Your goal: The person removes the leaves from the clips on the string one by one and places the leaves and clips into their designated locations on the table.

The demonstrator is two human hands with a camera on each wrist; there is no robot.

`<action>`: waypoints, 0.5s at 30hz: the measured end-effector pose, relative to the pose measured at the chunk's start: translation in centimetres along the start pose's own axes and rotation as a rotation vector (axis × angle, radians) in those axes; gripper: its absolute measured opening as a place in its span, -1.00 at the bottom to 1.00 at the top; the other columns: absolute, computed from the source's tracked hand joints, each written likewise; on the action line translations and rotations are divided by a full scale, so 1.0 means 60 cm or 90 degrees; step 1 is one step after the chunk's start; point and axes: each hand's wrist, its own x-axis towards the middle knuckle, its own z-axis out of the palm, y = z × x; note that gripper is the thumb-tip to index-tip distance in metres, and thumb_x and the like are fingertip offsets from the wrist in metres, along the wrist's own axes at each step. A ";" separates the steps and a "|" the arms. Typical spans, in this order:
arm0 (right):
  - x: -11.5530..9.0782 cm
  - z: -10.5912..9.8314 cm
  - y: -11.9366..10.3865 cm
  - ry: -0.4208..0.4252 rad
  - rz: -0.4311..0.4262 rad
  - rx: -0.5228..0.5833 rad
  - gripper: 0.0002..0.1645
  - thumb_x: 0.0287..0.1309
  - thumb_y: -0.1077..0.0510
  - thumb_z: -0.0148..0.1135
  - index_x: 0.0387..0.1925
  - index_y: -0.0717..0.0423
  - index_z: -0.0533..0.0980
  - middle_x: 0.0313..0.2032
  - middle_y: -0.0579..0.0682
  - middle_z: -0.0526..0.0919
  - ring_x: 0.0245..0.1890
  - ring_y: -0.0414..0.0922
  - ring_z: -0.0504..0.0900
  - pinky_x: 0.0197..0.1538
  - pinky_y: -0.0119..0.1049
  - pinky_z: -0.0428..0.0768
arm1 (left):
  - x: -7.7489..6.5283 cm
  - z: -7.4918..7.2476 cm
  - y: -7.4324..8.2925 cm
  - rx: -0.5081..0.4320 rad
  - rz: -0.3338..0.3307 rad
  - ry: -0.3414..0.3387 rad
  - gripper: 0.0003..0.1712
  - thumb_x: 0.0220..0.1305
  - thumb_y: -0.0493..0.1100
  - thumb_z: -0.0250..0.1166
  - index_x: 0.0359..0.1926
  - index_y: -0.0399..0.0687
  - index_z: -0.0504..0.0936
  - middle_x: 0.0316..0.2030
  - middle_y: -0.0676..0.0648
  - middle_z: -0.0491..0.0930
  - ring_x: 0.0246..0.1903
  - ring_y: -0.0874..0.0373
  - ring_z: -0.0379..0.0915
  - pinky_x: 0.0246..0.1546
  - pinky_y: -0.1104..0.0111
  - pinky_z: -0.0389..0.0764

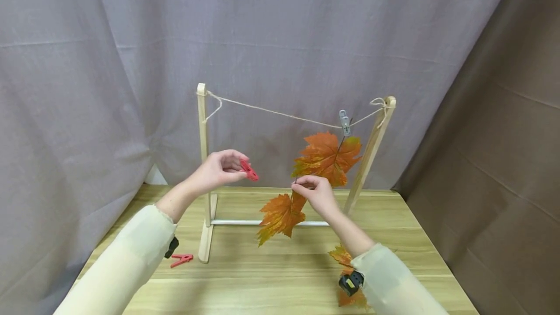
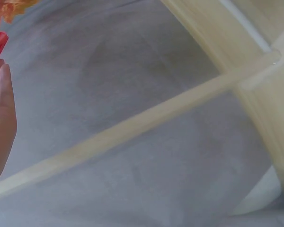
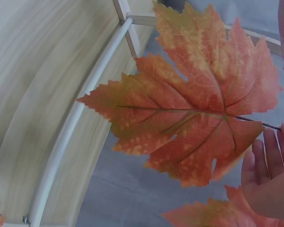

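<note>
in the head view, you have open air from your left hand up to the bare twine at mid-frame; above your right hand, the hanging maple leaf is in the way, with a wooden post right of it.

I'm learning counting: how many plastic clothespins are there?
3: a red clothespin in the left hand, another on the pale wooden table, a grey clothespin on the beige string. Others may be hidden.

No words or numbers can be read here. The little black box by the right sleeve, at the near right, has a yellow patch, too small to read.
</note>
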 end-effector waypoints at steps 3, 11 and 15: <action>-0.002 -0.008 0.003 0.009 -0.005 0.003 -0.82 0.09 0.18 0.29 -0.30 0.23 0.63 -0.24 0.06 0.70 -0.32 -0.30 0.57 -0.18 -0.38 0.55 | -0.007 -0.004 -0.011 -0.001 -0.002 0.000 -0.59 0.10 -0.39 0.28 0.00 -0.43 0.47 -0.17 -0.36 0.62 -0.28 0.31 0.56 -0.21 0.53 0.57; -0.005 -0.028 0.009 0.023 -0.021 0.010 -0.83 0.09 0.18 0.29 -0.32 0.23 0.61 -0.24 0.03 0.70 -0.25 -0.25 0.59 -0.09 -0.33 0.54 | -0.022 -0.014 -0.039 0.014 -0.018 0.005 -0.66 0.11 -0.38 0.28 -0.07 -0.44 0.46 -0.14 -0.38 0.60 -0.28 0.34 0.55 -0.22 0.53 0.58; -0.009 -0.037 0.014 0.028 -0.035 0.005 -0.82 0.10 0.17 0.29 -0.32 0.24 0.61 -0.29 0.00 0.70 -0.27 -0.28 0.58 -0.14 -0.35 0.53 | -0.031 -0.019 -0.052 0.027 -0.022 0.005 -0.67 0.12 -0.36 0.28 -0.09 -0.44 0.47 -0.15 -0.36 0.61 -0.26 0.33 0.55 -0.20 0.53 0.57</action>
